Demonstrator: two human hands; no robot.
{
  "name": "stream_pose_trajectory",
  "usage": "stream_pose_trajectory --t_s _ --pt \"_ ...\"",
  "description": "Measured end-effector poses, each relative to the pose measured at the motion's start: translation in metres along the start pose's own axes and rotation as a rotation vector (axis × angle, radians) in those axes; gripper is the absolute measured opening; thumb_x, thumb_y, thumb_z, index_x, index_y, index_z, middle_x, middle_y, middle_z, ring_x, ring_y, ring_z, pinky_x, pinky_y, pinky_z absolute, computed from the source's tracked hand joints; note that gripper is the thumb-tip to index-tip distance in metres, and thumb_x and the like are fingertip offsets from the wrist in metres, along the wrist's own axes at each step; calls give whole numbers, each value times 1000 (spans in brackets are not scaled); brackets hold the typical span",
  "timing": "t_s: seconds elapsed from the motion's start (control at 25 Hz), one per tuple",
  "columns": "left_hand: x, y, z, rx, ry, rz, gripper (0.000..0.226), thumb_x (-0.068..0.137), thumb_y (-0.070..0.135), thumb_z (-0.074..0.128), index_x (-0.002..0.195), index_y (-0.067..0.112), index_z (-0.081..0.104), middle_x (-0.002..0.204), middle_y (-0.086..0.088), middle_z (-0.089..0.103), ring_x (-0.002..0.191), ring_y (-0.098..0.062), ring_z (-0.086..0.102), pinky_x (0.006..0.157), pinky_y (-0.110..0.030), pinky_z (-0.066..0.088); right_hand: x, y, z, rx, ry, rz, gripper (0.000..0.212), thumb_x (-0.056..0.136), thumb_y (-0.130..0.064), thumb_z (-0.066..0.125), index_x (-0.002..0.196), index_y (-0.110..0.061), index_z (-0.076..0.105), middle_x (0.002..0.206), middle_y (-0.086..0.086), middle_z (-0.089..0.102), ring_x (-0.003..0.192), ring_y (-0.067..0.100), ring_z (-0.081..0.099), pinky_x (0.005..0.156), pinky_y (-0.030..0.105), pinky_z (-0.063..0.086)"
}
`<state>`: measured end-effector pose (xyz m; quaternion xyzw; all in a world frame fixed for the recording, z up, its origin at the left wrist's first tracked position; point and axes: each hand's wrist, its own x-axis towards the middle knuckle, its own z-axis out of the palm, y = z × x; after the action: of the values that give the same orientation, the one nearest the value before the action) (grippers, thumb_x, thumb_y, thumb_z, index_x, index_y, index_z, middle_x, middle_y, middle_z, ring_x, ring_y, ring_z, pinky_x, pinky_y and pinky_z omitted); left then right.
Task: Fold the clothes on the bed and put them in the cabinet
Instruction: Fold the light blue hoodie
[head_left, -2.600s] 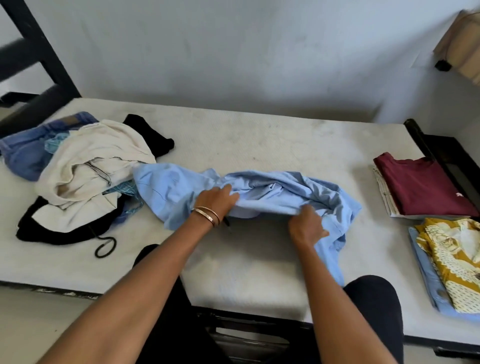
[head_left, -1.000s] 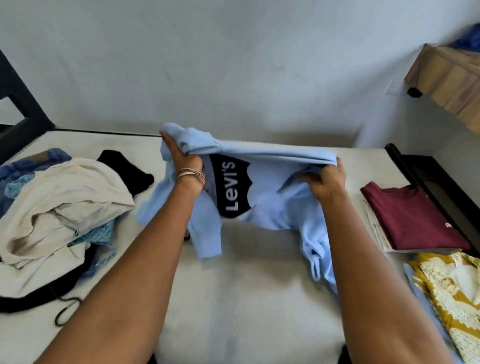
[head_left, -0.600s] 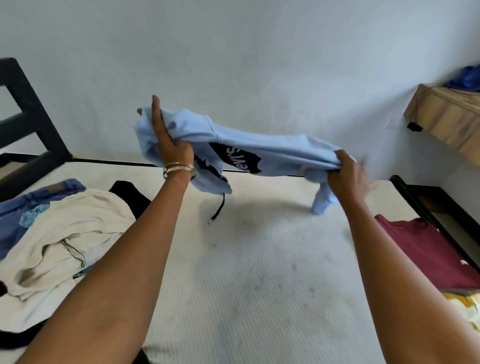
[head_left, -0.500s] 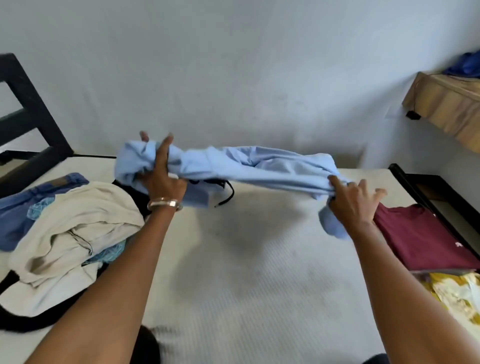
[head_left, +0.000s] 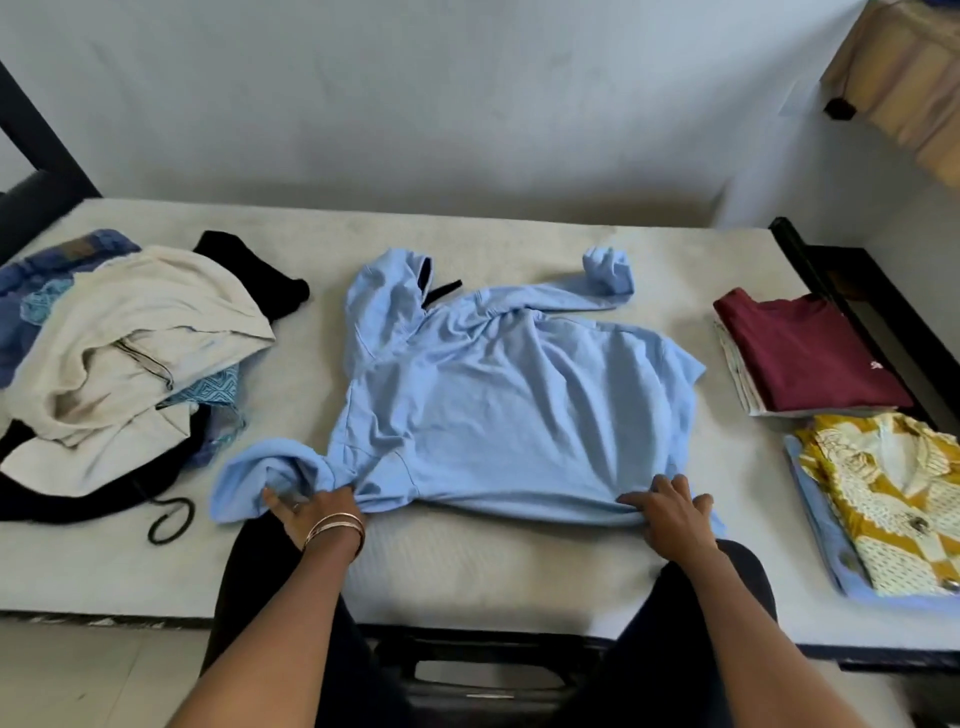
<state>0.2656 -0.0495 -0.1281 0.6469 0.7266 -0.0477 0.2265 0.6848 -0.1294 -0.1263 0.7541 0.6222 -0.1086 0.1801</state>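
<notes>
The hoodie (head_left: 498, 400) lies spread flat, back side up, on the middle of the bed (head_left: 467, 561), with its hood (head_left: 384, 301) pointing toward the far left and its hem toward the right. One sleeve (head_left: 597, 280) runs along the far edge of the garment and ends in a bunched cuff; the other sleeve (head_left: 260, 478) lies crumpled at the near left corner. The left hand (head_left: 317, 512) rests at the near left corner of the hoodie, with its fingers curled into the fabric where the near sleeve meets the body; bangles (head_left: 335, 525) sit on that wrist. The right hand (head_left: 670, 512) lies on the near right edge of the hoodie, with its fingers bent over the fabric; whether they pinch it or only press it cannot be told. A pile (head_left: 119, 358) of unfolded clothes lies on the bed to the left, apart from the hoodie. On the right side of the bed lie a folded maroon shirt (head_left: 810, 353) and, nearer, a folded yellow shirt (head_left: 893, 504) on top of a blue garment (head_left: 826, 525). The person's legs (head_left: 691, 613) in dark trousers meet the near edge of the bed.
</notes>
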Motion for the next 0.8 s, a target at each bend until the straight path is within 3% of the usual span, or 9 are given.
stream_pose_trajectory --t_s 0.04,0.08,0.16,0.2,0.28,0.36,0.44,0.6,0.8 --pt "11 -2 10 -285 58 -34 48 93 52 42 139 39 45 145 3 47 138 -27 36 112 -60 20 -1 2 -2 80 19 4 64 87 -8 51 133 -52 48 126 -4 36 123 24 30 95 44 30" --pt "22 -1 13 -287 32 17 47 94 52 42 138 36 47 145 3 47 139 -27 35 111 -60 20 0 6 -3 175 40 35 69 84 -5 51 134 -52 47 130 -4 34 121 25 29 95 43 31" --pt "29 14 -2 453 -154 69 38 97 32 39 131 24 53 139 -4 52 133 -30 42 112 -59 23 5 13 -3 385 46 253 78 84 -4 56 143 -48 31 142 1 25 125 31 29 100 48 31" --pt "23 28 -12 531 -352 -25 37 95 27 42 130 23 54 134 -6 56 129 -32 47 109 -58 29 9 13 -2 460 6 395 81 85 -8 59 148 -41 21 145 8 23 127 36 29 103 52 29" --pt "18 57 -11 424 -262 -117 38 91 21 47 128 21 57 126 -4 60 119 -32 53 93 -52 43 15 10 2 492 -103 538 71 89 -17 56 147 -28 18 140 17 36 126 40 38 105 55 26" --pt "17 79 -7 398 -177 -134 33 91 16 47 121 20 60 120 -1 63 113 -30 56 80 -43 45 20 9 1 409 -147 469 43 88 -12 49 127 -23 38 118 10 54 116 33 49 106 56 23" --pt "21 87 2 466 -21 -68 29 92 31 54 119 23 62 122 -2 62 119 -27 51 87 -39 43 19 17 -3 320 -101 296 31 83 -6 48 108 -23 49 101 2 54 106 27 54 102 51 27" --pt "31 79 12 387 -16 64 49 85 50 62 128 30 49 144 -6 34 134 -29 33 100 -46 36 1 58 -11 -55 -34 20 40 85 -8 52 118 -30 60 117 1 51 116 28 47 86 39 35" --pt "39 65 25 176 -29 -42 27 96 21 47 121 25 56 127 -13 58 118 -35 55 95 -44 45 -28 61 -4 -194 -250 303 35 99 -19 40 122 -38 58 132 -1 51 132 25 31 104 51 21"
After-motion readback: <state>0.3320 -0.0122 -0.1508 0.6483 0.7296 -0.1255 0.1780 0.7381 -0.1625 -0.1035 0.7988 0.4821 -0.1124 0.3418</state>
